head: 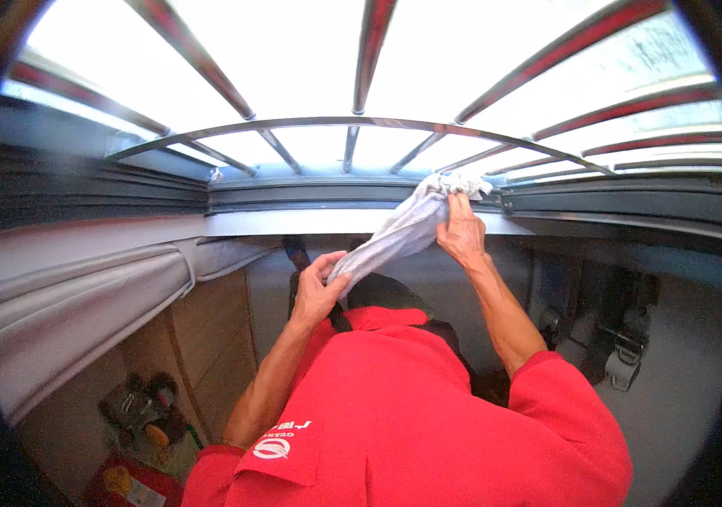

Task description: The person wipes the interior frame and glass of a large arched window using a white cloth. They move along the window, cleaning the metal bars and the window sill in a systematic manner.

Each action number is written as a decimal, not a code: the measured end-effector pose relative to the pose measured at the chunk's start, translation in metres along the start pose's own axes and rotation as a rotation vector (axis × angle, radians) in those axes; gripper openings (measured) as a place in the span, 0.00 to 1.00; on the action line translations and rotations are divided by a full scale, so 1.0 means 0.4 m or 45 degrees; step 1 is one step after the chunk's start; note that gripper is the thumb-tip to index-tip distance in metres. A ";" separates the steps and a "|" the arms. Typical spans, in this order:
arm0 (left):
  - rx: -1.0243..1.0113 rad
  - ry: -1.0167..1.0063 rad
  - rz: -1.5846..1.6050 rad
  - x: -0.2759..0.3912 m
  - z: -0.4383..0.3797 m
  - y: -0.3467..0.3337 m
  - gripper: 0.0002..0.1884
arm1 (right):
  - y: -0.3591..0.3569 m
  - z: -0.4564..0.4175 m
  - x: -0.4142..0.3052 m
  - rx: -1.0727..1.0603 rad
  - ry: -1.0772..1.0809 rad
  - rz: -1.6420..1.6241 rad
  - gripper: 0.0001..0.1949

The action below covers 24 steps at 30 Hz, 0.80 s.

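Note:
A greyish white cloth (399, 228) is stretched slantwise in front of the window. My left hand (318, 293) pinches its lower end between the thumb and fingers. Higher up and to the right, my right hand (463, 233) holds the bunched upper end against the dark window frame (310, 193), near its right corner. The cloth hangs twisted between the two hands. Below the frame runs a white sill (285, 223).
Dark reddish bars (370, 57) and a curved crossbar (335, 123) stand outside the bright window. A pale curtain or blind (82, 291) hangs at the left above wooden panels (215, 348). Low at the left are a red container (158, 485) and assorted items. The right side is dim.

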<state>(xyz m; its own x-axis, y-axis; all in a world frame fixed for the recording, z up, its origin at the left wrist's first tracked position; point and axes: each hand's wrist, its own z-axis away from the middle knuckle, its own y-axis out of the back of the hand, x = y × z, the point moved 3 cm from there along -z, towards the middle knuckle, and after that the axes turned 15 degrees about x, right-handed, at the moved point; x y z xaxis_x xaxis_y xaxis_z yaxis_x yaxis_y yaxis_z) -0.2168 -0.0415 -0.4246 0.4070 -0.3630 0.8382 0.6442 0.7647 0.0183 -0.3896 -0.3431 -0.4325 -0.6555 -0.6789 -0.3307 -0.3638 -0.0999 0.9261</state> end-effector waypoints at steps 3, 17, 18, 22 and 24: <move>0.051 -0.007 0.111 -0.005 0.017 0.037 0.25 | -0.055 0.002 -0.075 -0.063 0.119 -0.184 0.32; 0.753 0.067 0.381 -0.106 0.079 0.370 0.25 | -0.423 -0.126 -0.956 -0.468 0.650 -0.503 0.36; 0.794 0.069 0.400 -0.111 0.077 0.382 0.25 | -0.418 -0.134 -1.008 -0.499 0.648 -0.459 0.35; 0.792 0.034 0.362 -0.064 0.067 0.413 0.25 | -0.416 -0.153 -1.034 -0.341 0.731 -0.453 0.22; 0.735 0.072 0.295 -0.046 0.069 0.406 0.25 | -0.422 -0.145 -1.002 -0.159 0.758 -0.446 0.14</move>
<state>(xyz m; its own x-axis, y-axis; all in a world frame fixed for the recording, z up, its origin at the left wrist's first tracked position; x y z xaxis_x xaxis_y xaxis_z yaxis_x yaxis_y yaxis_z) -0.1376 0.1039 -0.4219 0.5379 -0.1690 0.8259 0.0878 0.9856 0.1445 -0.0270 -0.0961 -0.4456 -0.0271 -0.8708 -0.4908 -0.3853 -0.4440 0.8090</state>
